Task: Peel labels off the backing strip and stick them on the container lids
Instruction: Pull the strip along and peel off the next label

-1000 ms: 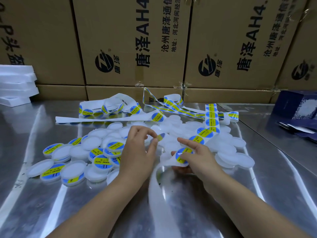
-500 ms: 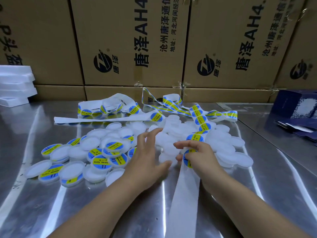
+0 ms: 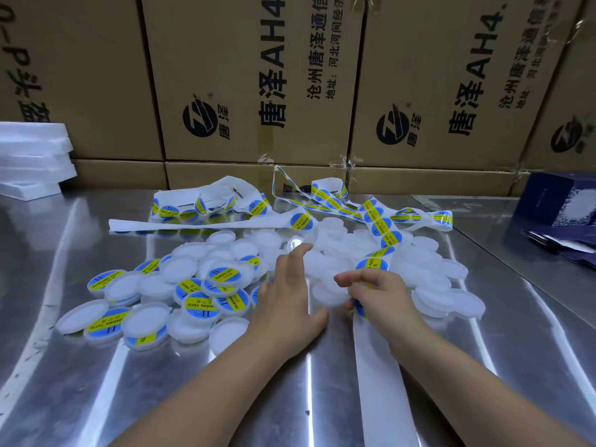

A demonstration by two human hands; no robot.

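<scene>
A heap of plain lids (image 3: 342,256) lies on the steel table (image 3: 96,398), and everything here is placed from that heap. The left hand (image 3: 287,298) rests at its near edge, palm down and released. Its fingers are straight and spread, and the forefinger reaches in among the white lids, holding nothing. The right hand (image 3: 382,296) is at the heap's near right side. Its fingers are curled round the strip (image 3: 380,382), grasping it where one blue and yellow label (image 3: 372,265) sits just beyond the knuckles. Whether a fingertip has lifted a label's edge cannot be told. From that hand the bare strip runs off the heap's near side toward the person. The loaded part climbs over the heap to a tangle at its far side. Labelled lids (image 3: 206,296) are piled touching the heap's left side, by the left hand. Cartons (image 3: 242,75) stand behind the heap, a blue box (image 3: 558,201) is well to its right, and a foam stack (image 3: 32,156) is far left.
</scene>
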